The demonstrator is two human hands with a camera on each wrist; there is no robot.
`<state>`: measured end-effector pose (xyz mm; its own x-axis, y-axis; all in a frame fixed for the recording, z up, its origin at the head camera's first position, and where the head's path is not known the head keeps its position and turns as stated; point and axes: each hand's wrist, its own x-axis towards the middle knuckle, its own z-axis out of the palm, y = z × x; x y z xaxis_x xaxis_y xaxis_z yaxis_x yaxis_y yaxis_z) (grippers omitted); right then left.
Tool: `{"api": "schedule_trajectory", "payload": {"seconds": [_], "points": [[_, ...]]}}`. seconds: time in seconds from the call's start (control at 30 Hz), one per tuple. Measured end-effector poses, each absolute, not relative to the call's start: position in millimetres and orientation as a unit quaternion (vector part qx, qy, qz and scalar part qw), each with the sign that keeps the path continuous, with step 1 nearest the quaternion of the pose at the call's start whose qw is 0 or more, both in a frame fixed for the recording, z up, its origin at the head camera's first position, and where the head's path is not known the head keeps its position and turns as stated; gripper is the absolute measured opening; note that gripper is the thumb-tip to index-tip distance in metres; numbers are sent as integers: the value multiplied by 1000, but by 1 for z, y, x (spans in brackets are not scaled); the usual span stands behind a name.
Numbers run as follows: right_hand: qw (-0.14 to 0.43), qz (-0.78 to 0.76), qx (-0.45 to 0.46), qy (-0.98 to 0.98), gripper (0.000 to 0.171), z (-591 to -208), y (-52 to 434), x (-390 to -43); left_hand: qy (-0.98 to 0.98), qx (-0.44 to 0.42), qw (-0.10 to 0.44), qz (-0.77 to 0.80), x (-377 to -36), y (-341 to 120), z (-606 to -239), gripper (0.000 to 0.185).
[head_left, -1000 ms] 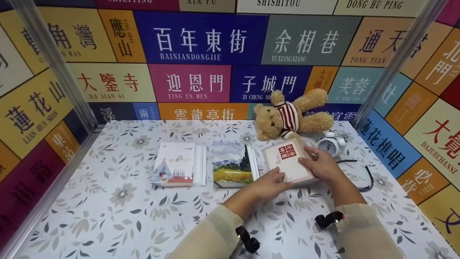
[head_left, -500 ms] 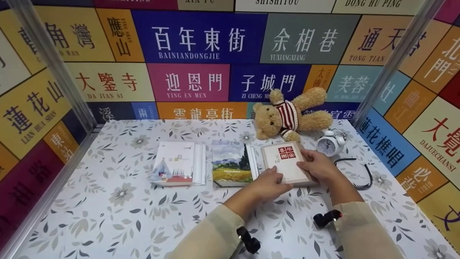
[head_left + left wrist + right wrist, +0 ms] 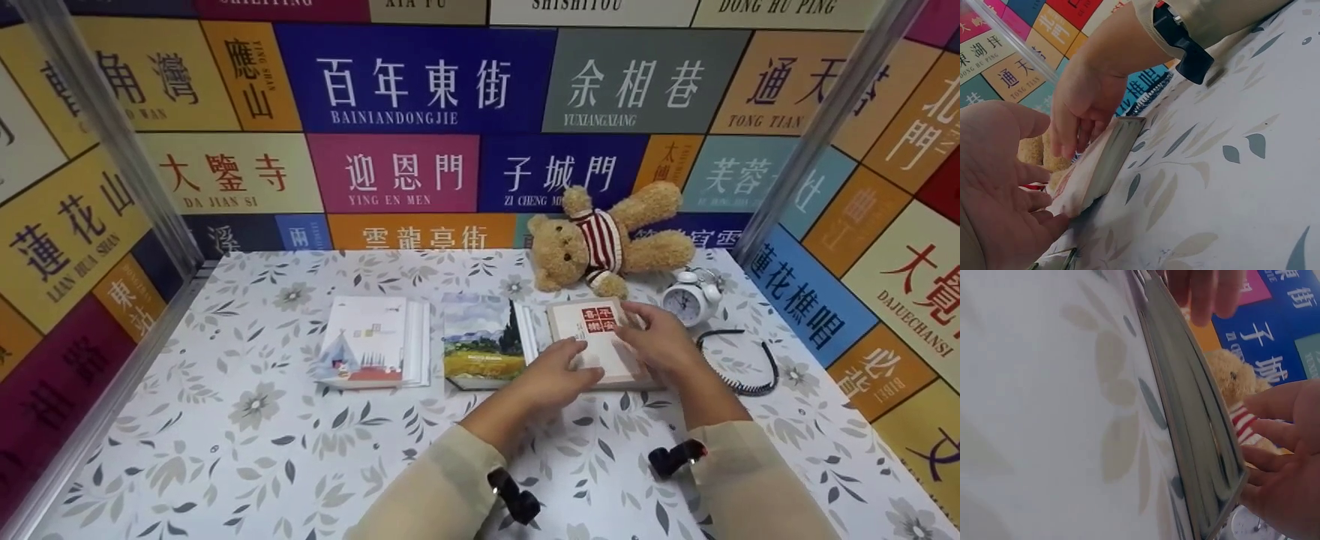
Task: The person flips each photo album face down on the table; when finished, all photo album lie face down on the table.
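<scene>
Both hands on beige book (image 3: 596, 341), rightmost of row beside landscape-cover book (image 3: 484, 341). Left hand (image 3: 551, 375) flat on near-left cover, fingers spread; right hand (image 3: 660, 341) steadies right edge, fingers straight, probably squaring it.

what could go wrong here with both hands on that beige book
1. The beige book lies close beside the landscape-cover book; a push from the right hand might slide it into that neighbour.
2. The teddy bear and white alarm clock sit just behind it, so a push away from the person could knock them.
3. The left hand seems to rest flat on the cover, so the book may slip if lifted.
</scene>
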<state>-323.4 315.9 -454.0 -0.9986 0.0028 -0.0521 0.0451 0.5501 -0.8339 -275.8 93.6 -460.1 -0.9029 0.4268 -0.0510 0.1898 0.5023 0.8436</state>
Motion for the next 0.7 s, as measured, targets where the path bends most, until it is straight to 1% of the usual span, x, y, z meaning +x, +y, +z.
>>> {"api": "schedule_trajectory", "payload": {"seconds": [0.07, 0.17, 0.3, 0.53, 0.7], "points": [[-7, -478, 8, 879, 57, -451, 307, -323, 849, 172, 107, 488, -278, 90, -458, 64], [-35, -487, 2, 873, 53, -448, 292, -324, 834, 155, 76, 524, -282, 83, -454, 63], [-36, -502, -20, 864, 51, -447, 271, -326, 821, 133, 47, 553, -285, 72, -450, 61], [-47, -513, -69, 854, 51, -447, 240, -333, 802, 114, 38, 585, -292, 48, -445, 64], [-28, -524, -80, 847, 51, -440, 220, -337, 793, 112, 25, 599, -300, 22, -444, 64]]}}
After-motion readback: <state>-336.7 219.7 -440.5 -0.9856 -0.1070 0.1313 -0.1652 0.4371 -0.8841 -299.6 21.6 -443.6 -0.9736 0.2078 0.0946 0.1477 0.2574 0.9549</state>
